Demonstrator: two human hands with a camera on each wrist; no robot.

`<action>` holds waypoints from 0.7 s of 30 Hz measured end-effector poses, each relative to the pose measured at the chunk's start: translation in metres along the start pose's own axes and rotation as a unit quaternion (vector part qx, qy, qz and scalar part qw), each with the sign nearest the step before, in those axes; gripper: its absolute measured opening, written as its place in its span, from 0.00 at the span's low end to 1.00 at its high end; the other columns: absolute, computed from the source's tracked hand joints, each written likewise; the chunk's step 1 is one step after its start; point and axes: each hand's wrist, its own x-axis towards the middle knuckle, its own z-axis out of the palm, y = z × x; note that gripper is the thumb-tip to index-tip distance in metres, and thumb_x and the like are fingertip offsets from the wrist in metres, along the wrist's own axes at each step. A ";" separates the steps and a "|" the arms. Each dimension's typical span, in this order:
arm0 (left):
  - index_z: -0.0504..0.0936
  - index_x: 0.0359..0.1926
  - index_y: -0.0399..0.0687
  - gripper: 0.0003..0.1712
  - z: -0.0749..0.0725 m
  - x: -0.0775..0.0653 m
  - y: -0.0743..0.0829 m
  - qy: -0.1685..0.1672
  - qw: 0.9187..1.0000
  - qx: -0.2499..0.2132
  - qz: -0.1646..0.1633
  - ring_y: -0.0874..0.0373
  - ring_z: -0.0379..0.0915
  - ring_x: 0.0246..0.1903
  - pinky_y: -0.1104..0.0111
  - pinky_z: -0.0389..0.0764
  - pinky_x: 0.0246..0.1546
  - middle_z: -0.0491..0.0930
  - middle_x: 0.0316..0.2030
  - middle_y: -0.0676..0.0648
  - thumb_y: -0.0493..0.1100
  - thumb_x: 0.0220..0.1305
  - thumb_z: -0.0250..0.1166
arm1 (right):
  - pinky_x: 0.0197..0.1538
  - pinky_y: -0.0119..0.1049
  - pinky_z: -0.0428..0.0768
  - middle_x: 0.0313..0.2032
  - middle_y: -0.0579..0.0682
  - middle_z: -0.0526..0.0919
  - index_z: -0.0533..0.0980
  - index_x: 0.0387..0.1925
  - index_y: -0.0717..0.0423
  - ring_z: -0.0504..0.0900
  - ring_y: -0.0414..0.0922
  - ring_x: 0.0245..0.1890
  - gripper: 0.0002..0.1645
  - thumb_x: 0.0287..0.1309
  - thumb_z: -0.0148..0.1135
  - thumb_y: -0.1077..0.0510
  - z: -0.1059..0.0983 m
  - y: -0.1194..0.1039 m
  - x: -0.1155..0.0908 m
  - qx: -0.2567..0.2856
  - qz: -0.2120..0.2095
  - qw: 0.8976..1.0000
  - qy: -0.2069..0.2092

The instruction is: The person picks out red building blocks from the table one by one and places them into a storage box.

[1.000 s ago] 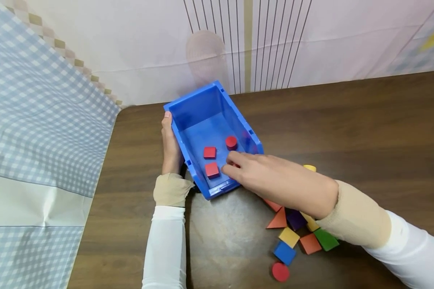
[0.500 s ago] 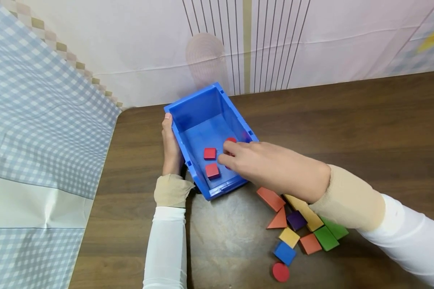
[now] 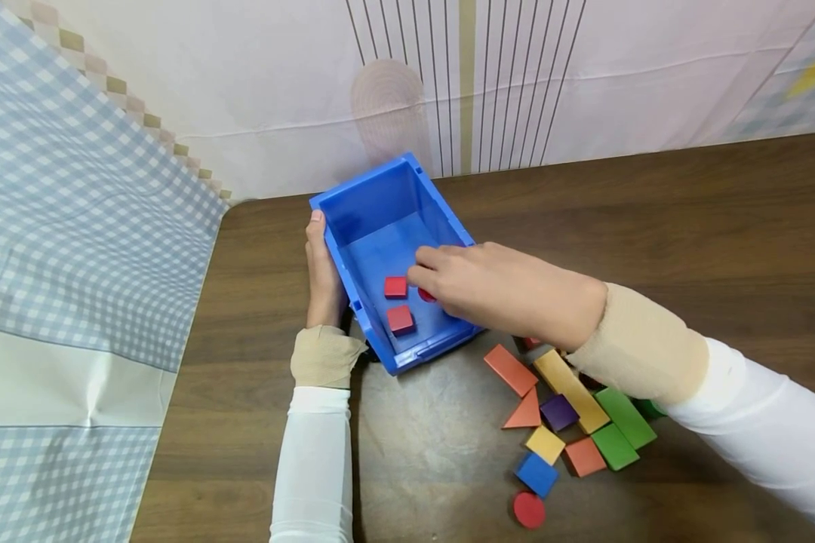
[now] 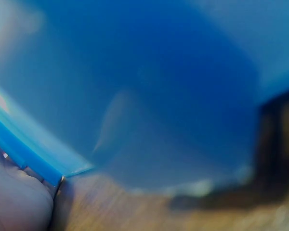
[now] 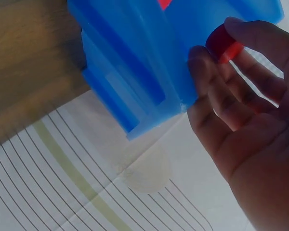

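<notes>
My left hand (image 3: 322, 275) grips the blue plastic bin (image 3: 383, 245) along its left side, the thumb up at the rim; its other fingers are hidden in the head view. In the left wrist view the bin's blurred blue wall (image 4: 149, 96) fills most of the frame. My right hand (image 3: 499, 290) reaches over the bin's right side. Between its thumb and fingertips it pinches a red cylinder block (image 5: 222, 44), clear in the right wrist view. Two red square blocks (image 3: 395, 287) sit on the bin's floor, left of the fingertips.
Right of the bin's near end, several wooden blocks lie loose: an orange rectangle (image 3: 509, 369), an orange triangle (image 3: 524, 411), a purple block (image 3: 560, 412), a long yellow block (image 3: 572, 391), green blocks (image 3: 625, 416), a blue block (image 3: 536, 474) and a red disc (image 3: 529, 510). A patterned cloth (image 3: 278, 90) hangs behind.
My right hand has moved a little farther into the bin, away from me, with the red cylinder; it now covers the other red cylinder. The left hand and bin stay nearly still.
</notes>
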 end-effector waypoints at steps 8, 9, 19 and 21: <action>0.78 0.57 0.58 0.36 0.000 -0.001 0.001 -0.002 1.000 0.006 -0.007 0.52 0.70 0.55 0.53 0.66 0.56 0.76 0.55 0.49 0.73 0.66 0.41 | 0.32 0.36 0.81 0.38 0.48 0.72 0.75 0.49 0.55 0.74 0.44 0.37 0.16 0.62 0.63 0.55 -0.004 0.007 0.005 0.007 -0.004 1.000 -0.019; 0.78 0.58 0.59 0.36 0.001 -0.002 0.001 -0.004 1.000 0.007 -0.008 0.52 0.70 0.55 0.53 0.66 0.56 0.76 0.56 0.50 0.73 0.66 0.41 | 0.34 0.37 0.81 0.38 0.49 0.73 0.75 0.49 0.56 0.74 0.44 0.37 0.16 0.61 0.63 0.55 -0.004 0.008 0.006 0.003 -0.007 1.000 -0.017; 0.78 0.56 0.55 0.36 0.001 -0.001 0.001 0.000 1.000 0.010 -0.007 0.51 0.70 0.54 0.53 0.66 0.55 0.76 0.54 0.48 0.72 0.67 0.40 | 0.42 0.38 0.78 0.39 0.51 0.77 0.76 0.47 0.55 0.74 0.47 0.38 0.14 0.61 0.63 0.56 -0.001 0.024 0.015 -0.016 -0.030 0.999 0.010; 0.78 0.54 0.53 0.36 0.000 -0.001 0.001 0.000 1.000 0.009 -0.002 0.51 0.70 0.54 0.53 0.66 0.55 0.76 0.54 0.48 0.71 0.67 0.40 | 0.44 0.38 0.79 0.40 0.51 0.77 0.76 0.49 0.55 0.75 0.47 0.39 0.15 0.62 0.62 0.56 -0.001 0.026 0.018 -0.004 -0.026 1.000 0.006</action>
